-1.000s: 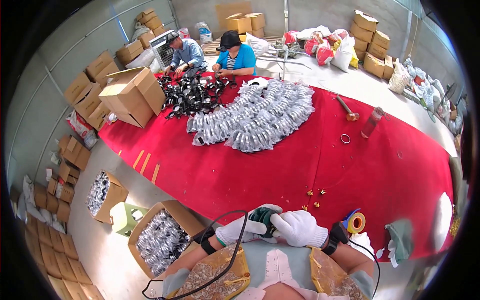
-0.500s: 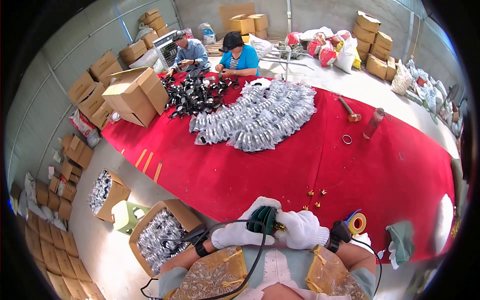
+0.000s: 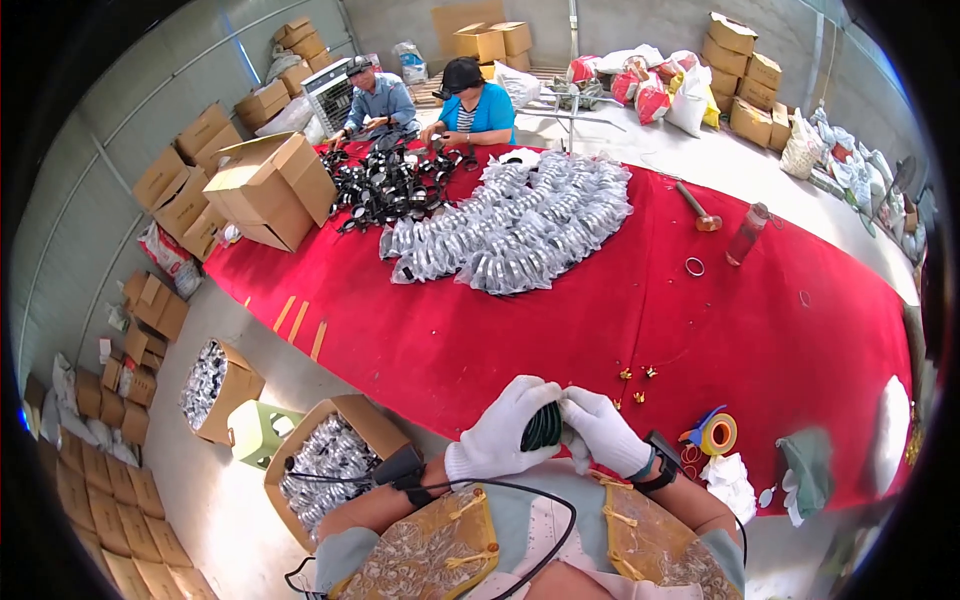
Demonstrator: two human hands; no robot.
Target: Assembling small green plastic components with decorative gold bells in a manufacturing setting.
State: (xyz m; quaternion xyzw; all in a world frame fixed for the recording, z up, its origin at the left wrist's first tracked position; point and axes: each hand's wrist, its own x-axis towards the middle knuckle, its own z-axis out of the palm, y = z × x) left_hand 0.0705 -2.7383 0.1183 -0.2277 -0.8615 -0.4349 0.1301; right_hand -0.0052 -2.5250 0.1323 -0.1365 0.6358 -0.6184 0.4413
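Observation:
In front of my chest, over the near edge of the red table (image 3: 480,340), I hold a dark green, ribbed round object (image 3: 541,428) between both white-gloved hands. My left hand (image 3: 500,435) wraps round its left side with the thumb over the top. My right hand (image 3: 605,430) closes on its right side, fingertips pressed against it; the glove hides part of it. Several small gold, claw-like pieces (image 3: 640,398) lie on the cloth just beyond my right hand. To the right is a blue tape dispenser (image 3: 718,434) with a yellow roll.
Silvery bagged parts (image 3: 520,225) and a heap of black rings (image 3: 390,185) cover the far table, where two people work. A hammer (image 3: 707,221), metal ring (image 3: 695,266) and bottle (image 3: 748,235) lie right. An open carton (image 3: 375,425) and green stool (image 3: 262,432) stand left.
Both hands have risen slightly and turned round the green object. Its ribbed face and the gold part at its right end are now mostly covered. The right hand has shifted its grip.

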